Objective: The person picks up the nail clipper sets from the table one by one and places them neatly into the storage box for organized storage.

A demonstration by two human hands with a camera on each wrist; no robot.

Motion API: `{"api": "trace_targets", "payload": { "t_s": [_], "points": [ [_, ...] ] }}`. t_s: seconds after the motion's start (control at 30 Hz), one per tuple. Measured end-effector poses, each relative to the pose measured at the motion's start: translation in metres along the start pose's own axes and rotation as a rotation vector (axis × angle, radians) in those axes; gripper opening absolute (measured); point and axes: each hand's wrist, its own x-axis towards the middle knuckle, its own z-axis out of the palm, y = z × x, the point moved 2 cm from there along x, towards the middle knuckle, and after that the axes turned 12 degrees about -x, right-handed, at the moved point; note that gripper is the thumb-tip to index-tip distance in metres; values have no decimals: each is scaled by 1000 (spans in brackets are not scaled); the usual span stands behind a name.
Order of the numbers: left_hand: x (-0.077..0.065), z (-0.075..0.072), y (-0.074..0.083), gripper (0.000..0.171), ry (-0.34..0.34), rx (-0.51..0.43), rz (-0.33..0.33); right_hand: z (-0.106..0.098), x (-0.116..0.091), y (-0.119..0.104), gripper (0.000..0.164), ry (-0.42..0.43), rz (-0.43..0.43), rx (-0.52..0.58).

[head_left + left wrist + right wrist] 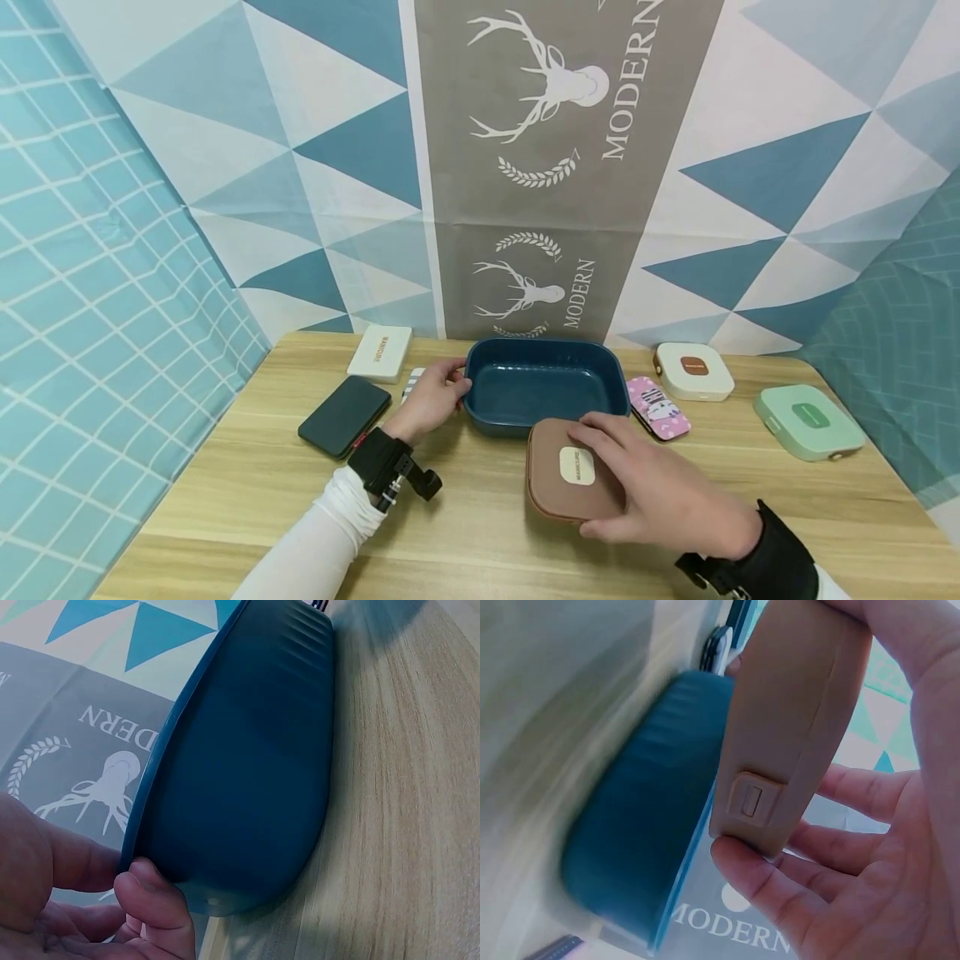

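A dark blue rectangular dish with rounded corners stands at the back middle of the table, and its visible inside holds nothing. My left hand pinches its left rim; in the left wrist view the thumb lies against the outer wall. My right hand grips a brown zipped manicure case with a cream label, just in front of the dish. The right wrist view shows the case's side with a small latch, raised above the table, fingers and thumb around its edges.
Left of the dish lie a white manicure box, a dark flat case and a striped item partly behind my left hand. To the right are a pink patterned case, a white case and a green case. Patterned cloth hangs behind.
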Motion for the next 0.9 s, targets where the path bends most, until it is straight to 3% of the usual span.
{"api": "trace_targets", "payload": {
  "t_s": [0.33, 0.77, 0.9],
  "points": [
    [2, 0, -1, 40, -4, -3, 4, -12, 13, 20, 96, 58, 17, -47],
    [2, -1, -1, 41, -4, -17, -9, -26, 39, 46, 96, 31, 58, -41],
    [0, 0, -1, 42, -1, -28, -24, -26, 46, 51, 94, 37, 31, -52]
  ]
}}
